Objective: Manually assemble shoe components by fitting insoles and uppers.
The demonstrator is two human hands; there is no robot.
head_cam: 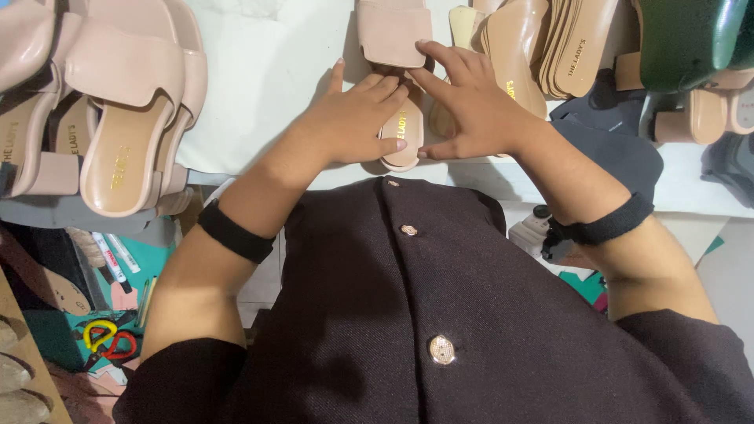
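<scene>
Your left hand and right hand both press flat, fingers spread, on the beige sandal, which runs lengthwise near-to-far between them on the white surface.

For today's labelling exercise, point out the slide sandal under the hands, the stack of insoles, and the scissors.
Sandal (390, 31): head view, on its beige strap.
Insoles (577, 47): head view, on the tan face of the front insole.
Scissors (110, 339): head view, on the yellow and red handles.
</scene>
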